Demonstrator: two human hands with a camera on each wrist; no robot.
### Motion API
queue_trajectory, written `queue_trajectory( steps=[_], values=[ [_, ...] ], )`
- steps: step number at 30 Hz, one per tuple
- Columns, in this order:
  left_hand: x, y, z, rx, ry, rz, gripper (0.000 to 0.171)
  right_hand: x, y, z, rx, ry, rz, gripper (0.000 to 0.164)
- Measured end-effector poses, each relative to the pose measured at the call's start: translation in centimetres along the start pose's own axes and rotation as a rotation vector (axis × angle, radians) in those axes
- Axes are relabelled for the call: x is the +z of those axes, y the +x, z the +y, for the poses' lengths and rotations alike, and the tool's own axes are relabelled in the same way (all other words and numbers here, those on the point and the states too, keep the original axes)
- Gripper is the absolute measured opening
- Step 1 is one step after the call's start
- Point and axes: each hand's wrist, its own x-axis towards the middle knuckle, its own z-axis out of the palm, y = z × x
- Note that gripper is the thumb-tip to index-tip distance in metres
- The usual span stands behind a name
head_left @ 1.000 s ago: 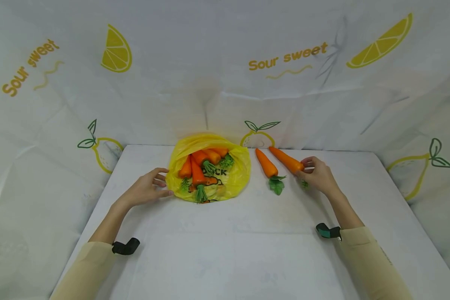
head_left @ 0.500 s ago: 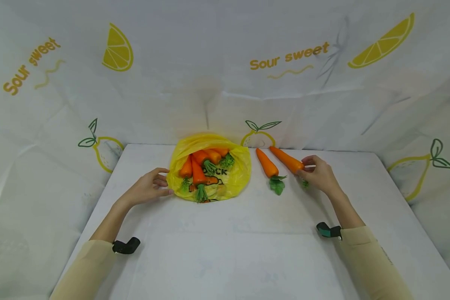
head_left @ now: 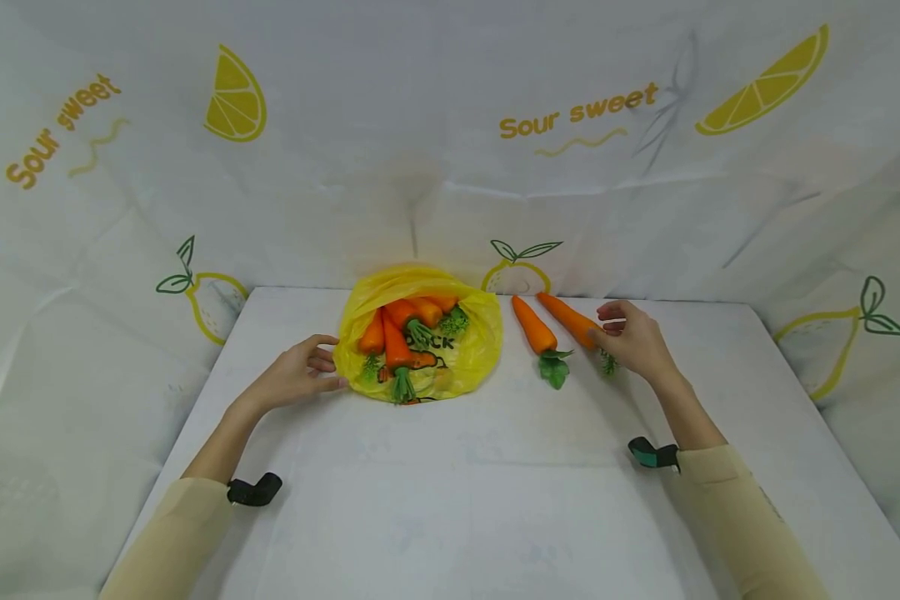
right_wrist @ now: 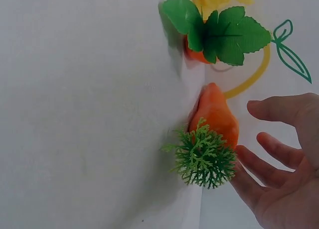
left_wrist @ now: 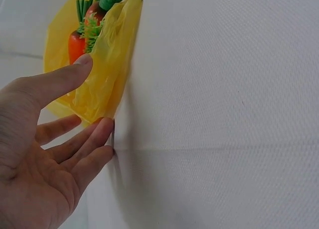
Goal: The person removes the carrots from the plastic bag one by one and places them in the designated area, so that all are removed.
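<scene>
A yellow plastic bag (head_left: 476, 358) lies with its mouth facing me, several orange carrots (head_left: 396, 343) with green tops inside it. At its left edge is my left hand (head_left: 294, 375), thumb and fingers spread loosely around the side; the left wrist view shows the thumb (left_wrist: 75, 72) overlapping the yellow plastic. To the right of the bag, two carrots rest on the table: one with broad leaves (head_left: 532, 327), the other with a feathery top (head_left: 566, 318). Beside this second carrot's thick end is my right hand (head_left: 637, 342), thumb lifted off and fingers relaxed near its side (right_wrist: 249, 176).
The white-covered table (head_left: 450, 500) meets an upright white cloth (head_left: 307, 200) printed with lemons right behind the bag and carrots. Black wrist devices sit on the left wrist (head_left: 255, 490) and the right wrist (head_left: 654, 453).
My right hand has loosened from the feathery-topped carrot and shifted slightly up, uncovering more of its green top. The left hand and the bag have stayed in place.
</scene>
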Motion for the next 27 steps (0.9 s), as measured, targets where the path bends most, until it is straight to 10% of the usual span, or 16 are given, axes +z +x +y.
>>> queue_trajectory(
  steps=[27],
  values=[
    [0.0,0.1,-0.1,-0.008,0.005,0.000,0.073,2.1,1.0,-7.7,-0.222,0.072,-0.054,0.043]
  ],
)
